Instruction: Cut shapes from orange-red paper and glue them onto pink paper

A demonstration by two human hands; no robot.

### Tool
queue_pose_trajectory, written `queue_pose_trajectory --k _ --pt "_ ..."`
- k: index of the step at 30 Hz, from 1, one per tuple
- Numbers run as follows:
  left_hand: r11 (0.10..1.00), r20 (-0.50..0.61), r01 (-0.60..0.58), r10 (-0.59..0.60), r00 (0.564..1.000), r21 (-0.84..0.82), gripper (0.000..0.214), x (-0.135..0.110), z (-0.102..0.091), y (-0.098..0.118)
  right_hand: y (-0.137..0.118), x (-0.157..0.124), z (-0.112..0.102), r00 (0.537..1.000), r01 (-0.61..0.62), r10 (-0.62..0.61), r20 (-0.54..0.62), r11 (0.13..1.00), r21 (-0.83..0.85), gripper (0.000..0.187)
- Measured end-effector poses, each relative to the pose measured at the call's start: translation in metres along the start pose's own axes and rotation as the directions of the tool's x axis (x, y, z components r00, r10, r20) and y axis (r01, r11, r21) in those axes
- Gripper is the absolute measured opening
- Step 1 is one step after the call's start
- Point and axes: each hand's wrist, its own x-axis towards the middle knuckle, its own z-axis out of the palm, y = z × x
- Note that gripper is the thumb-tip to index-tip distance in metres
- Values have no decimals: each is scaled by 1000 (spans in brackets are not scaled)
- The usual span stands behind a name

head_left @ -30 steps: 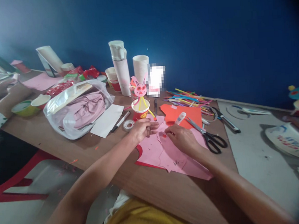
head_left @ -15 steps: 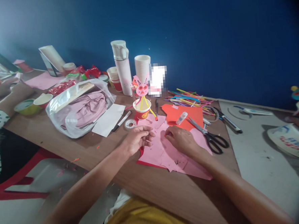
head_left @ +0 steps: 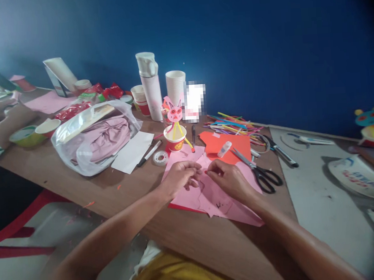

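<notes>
Above pink paper sheets (head_left: 190,194), my left hand (head_left: 184,176) is held with its fingers loosely curled and apart, and nothing shows in them. Facing it, my right hand (head_left: 225,177) pinches a tiny red piece (head_left: 206,171), too small to make out well. Just beyond stands a red and white paper cup (head_left: 175,145). A pink paper animal face (head_left: 174,114) rises from it on yellow stems, one of which bends over the rim with a red tip.
Black-handled scissors (head_left: 267,179), a glue bottle (head_left: 224,149) and orange paper (head_left: 242,143) lie at right. Coloured pipe cleaners (head_left: 227,122) are behind. A tape roll (head_left: 160,158), marker (head_left: 149,153), plastic bag (head_left: 95,139) and tall flask (head_left: 150,91) stand left. Another person's arm (head_left: 2,121) is far left.
My left hand has moved right, closer to my right hand. A tiny red piece now shows at my right fingertips. The whole view has shifted slightly.
</notes>
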Motion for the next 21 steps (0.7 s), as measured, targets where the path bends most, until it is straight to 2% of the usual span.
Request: queue_pose_trajectory --k 3,5,7,11,16,21 --pt "999 23 -2 1 1000 46 18 4 10 -1 -2 -5 -4 997 -5 24 -68 965 262 12" --pt "999 73 -3 0 997 44 18 7 17 -3 -2 -7 -5 992 -8 52 -113 932 363 11" --pt "1000 98 -17 16 995 13 17 10 23 -7 -1 -8 -4 987 -3 65 -146 922 388 11" --pt "997 64 -58 61 996 -49 15 13 30 -13 3 -8 -3 980 -2 77 -184 927 376 9" --pt "992 21 -86 89 996 -90 16 17 28 -16 7 -6 3 978 -8 87 -192 926 378 8" --pt "991 2 -94 95 995 -100 15 18 23 -16 8 -5 3 977 -5 112 -184 865 501 14"
